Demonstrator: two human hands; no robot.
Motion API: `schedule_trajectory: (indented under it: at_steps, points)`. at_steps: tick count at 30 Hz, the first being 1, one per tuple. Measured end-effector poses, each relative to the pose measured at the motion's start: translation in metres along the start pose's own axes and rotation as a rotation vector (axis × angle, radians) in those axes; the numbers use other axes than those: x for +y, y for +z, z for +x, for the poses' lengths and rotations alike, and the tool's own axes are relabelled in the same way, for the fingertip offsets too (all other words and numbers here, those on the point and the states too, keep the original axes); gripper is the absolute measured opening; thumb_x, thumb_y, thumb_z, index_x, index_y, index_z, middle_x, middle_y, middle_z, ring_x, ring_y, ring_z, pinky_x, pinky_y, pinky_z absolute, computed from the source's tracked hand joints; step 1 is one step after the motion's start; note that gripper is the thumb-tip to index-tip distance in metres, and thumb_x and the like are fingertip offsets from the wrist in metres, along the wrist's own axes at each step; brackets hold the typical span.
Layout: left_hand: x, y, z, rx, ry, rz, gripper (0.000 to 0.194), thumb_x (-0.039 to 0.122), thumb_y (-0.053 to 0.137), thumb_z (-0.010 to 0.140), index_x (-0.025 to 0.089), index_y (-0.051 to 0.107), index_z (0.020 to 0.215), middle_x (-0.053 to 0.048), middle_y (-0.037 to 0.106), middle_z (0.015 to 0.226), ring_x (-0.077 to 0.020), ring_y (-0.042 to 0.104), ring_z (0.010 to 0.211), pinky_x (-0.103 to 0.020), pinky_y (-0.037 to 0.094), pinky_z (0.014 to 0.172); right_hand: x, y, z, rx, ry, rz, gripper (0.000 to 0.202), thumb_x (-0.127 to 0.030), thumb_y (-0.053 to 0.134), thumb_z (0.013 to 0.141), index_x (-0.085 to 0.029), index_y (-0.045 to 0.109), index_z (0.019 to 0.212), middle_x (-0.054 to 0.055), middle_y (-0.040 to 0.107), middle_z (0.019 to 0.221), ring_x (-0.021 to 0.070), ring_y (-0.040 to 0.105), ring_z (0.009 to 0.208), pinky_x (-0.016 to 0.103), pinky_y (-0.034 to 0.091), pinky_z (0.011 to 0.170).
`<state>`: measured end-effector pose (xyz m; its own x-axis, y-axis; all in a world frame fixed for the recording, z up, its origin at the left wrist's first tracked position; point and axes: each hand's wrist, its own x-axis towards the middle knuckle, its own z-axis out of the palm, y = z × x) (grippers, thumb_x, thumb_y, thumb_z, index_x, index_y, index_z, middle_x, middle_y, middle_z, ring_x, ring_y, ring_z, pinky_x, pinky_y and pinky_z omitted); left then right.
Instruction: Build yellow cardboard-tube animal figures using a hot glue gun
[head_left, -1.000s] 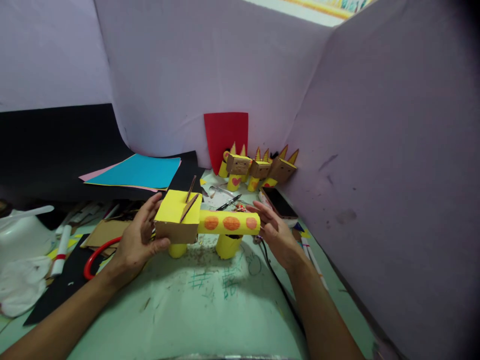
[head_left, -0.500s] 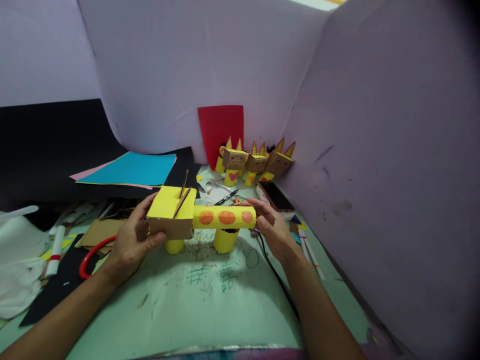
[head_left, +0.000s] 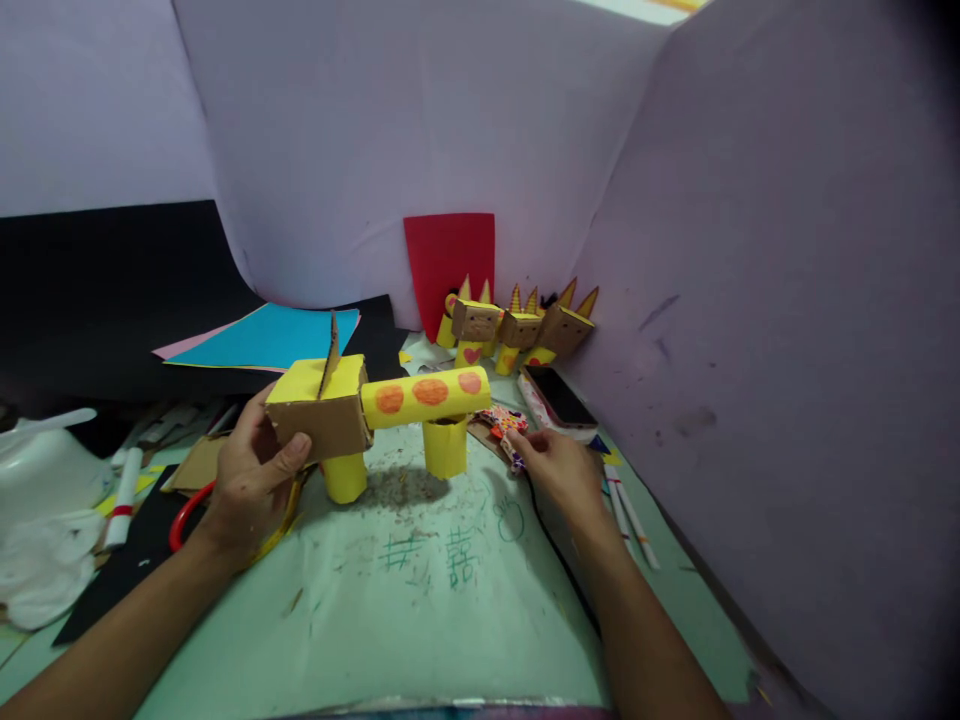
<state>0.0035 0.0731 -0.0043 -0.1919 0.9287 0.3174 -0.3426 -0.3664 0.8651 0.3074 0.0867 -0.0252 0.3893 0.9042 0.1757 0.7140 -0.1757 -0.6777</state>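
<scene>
My left hand (head_left: 259, 475) grips the box head of a cardboard figure (head_left: 322, 425), thumb on its brown side. The head has a yellow top with upright cardboard pieces, and a yellow tube with orange spots (head_left: 429, 393) extends from it to the right. Below stand two short yellow tubes, one under the head and another (head_left: 445, 448) under the spotted tube. My right hand (head_left: 551, 465) has its fingertips closed on a colourful patterned piece (head_left: 508, 425) lying beside the figure.
Similar box-headed figures (head_left: 519, 325) stand at the back before a red sheet (head_left: 454, 255). A phone (head_left: 559, 398) and markers (head_left: 628, 510) lie right. Blue paper (head_left: 274, 338), red-handled scissors (head_left: 182, 512) and a marker (head_left: 124, 498) are left. A black cable (head_left: 559, 555) crosses the table.
My right hand has left the spotted tube's end and moved down to the patterned piece. The head and tube have shifted left, with the tube's right end tilted up.
</scene>
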Motion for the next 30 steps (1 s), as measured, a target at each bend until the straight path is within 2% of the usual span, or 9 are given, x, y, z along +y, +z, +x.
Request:
schedule_trajectory:
  at_steps: [5, 8, 10, 13, 17, 19, 23, 27, 30]
  points:
    - [0.002, 0.001, 0.000, 0.030, -0.005, -0.015, 0.040, 0.020, 0.083, 0.057, 0.017, 0.061, 0.091, 0.000, 0.063, 0.086, -0.0116, 0.056, 0.076, -0.015, 0.050, 0.068, -0.011, 0.014, -0.001, -0.068, 0.014, -0.433, 0.051, -0.060, 0.054, 0.073, -0.017, 0.070, 0.094, 0.016, 0.072, 0.090, 0.0355, 0.065, 0.088, 0.040, 0.046, 0.068]
    - [0.007, 0.004, -0.002, 0.043, -0.010, 0.043, 0.042, 0.023, 0.084, 0.054, 0.018, 0.061, 0.090, 0.000, 0.062, 0.080, -0.0132, 0.057, 0.073, -0.017, 0.049, 0.061, -0.012, 0.017, 0.001, -0.088, 0.030, -0.465, 0.044, -0.052, 0.055, 0.075, -0.016, 0.070, 0.096, 0.017, 0.072, 0.093, 0.0354, 0.065, 0.090, 0.040, 0.047, 0.068]
    - [0.010, 0.007, -0.004, 0.049, -0.025, 0.074, 0.050, 0.024, 0.084, 0.053, 0.021, 0.062, 0.098, -0.002, 0.064, 0.086, -0.0182, 0.060, 0.080, -0.021, 0.051, 0.061, -0.011, 0.014, 0.002, -0.099, 0.033, -0.456, 0.042, -0.052, 0.055, 0.074, -0.017, 0.071, 0.093, 0.017, 0.072, 0.092, 0.0359, 0.065, 0.089, 0.040, 0.047, 0.068]
    - [0.010, 0.006, -0.005, 0.031, -0.058, 0.086, 0.059, 0.027, 0.082, 0.056, 0.028, 0.060, 0.111, -0.003, 0.066, 0.103, -0.0254, 0.060, 0.097, -0.028, 0.053, 0.068, -0.010, 0.007, 0.000, -0.014, 0.003, -0.306, 0.040, -0.051, 0.056, 0.074, -0.018, 0.071, 0.091, 0.015, 0.072, 0.089, 0.0351, 0.065, 0.088, 0.042, 0.047, 0.070]
    - [0.005, 0.002, -0.006, -0.020, -0.081, 0.090, 0.065, 0.027, 0.079, 0.059, 0.028, 0.056, 0.119, -0.005, 0.064, 0.114, -0.0287, 0.058, 0.107, -0.032, 0.053, 0.076, -0.013, 0.003, -0.002, 0.151, -0.101, 0.132, 0.043, -0.050, 0.055, 0.075, -0.017, 0.068, 0.098, 0.013, 0.071, 0.092, 0.0278, 0.065, 0.085, 0.040, 0.049, 0.075]
    - [0.002, -0.001, -0.007, -0.067, -0.083, 0.083, 0.068, 0.026, 0.080, 0.058, 0.026, 0.055, 0.122, -0.006, 0.062, 0.119, -0.0297, 0.057, 0.111, -0.032, 0.053, 0.080, -0.015, 0.006, -0.004, 0.079, -0.173, 0.404, 0.049, -0.054, 0.057, 0.073, -0.016, 0.065, 0.103, 0.012, 0.071, 0.097, 0.0255, 0.066, 0.088, 0.038, 0.051, 0.077]
    - [-0.001, -0.005, -0.008, -0.140, -0.056, 0.099, 0.073, 0.023, 0.080, 0.057, 0.025, 0.053, 0.124, -0.008, 0.055, 0.132, -0.0324, 0.052, 0.119, -0.034, 0.052, 0.085, -0.016, 0.016, -0.010, -0.264, -0.262, 0.929, 0.059, -0.057, 0.062, 0.074, -0.020, 0.057, 0.120, 0.012, 0.062, 0.122, 0.0263, 0.060, 0.109, 0.039, 0.050, 0.086]
    - [-0.001, -0.009, -0.007, -0.127, -0.067, 0.148, 0.083, 0.023, 0.080, 0.056, 0.024, 0.046, 0.132, -0.011, 0.052, 0.135, -0.0341, 0.047, 0.125, -0.035, 0.051, 0.089, -0.015, 0.022, -0.014, -0.377, -0.295, 1.058, 0.060, -0.055, 0.066, 0.073, -0.023, 0.054, 0.124, 0.010, 0.059, 0.128, 0.0267, 0.055, 0.117, 0.039, 0.048, 0.091]
    - [-0.002, -0.011, -0.005, -0.137, -0.077, 0.169, 0.085, 0.023, 0.080, 0.056, 0.024, 0.045, 0.133, -0.012, 0.053, 0.134, -0.0334, 0.047, 0.126, -0.035, 0.050, 0.090, -0.016, 0.020, -0.012, -0.328, -0.290, 1.015, 0.060, -0.057, 0.066, 0.072, -0.024, 0.057, 0.121, 0.010, 0.062, 0.124, 0.0260, 0.060, 0.109, 0.037, 0.050, 0.085]
